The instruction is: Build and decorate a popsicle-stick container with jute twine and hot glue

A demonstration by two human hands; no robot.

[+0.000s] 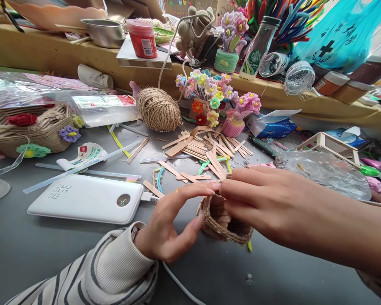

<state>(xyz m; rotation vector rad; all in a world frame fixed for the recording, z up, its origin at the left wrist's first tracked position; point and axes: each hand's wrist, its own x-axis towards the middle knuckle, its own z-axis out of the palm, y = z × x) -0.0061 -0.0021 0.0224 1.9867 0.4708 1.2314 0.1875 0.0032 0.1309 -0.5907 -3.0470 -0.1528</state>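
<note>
A small basket wrapped in jute twine (227, 231) is in front of me, its open top facing up toward the camera. My left hand (178, 220) grips its left side, with the thumb at the near left wall and the index finger reaching along the far rim. From the right, my right hand (254, 197) comes over the basket, its fingers bent together at the far rim and covering that part. Whatever sits under those fingertips besides the rim is hidden. Pale wooden pieces show inside the basket. Behind the hands lie loose wooden craft sticks (193, 146).
A white power bank (89, 199) with a plugged cable lies left, near clear glue sticks (79, 167). Beyond are a ball of twine (160, 109), pipe-cleaner flowers (206, 91), a larger twine basket (47, 135) and a tissue pack (271, 123). A crowded shelf (63, 57) runs behind.
</note>
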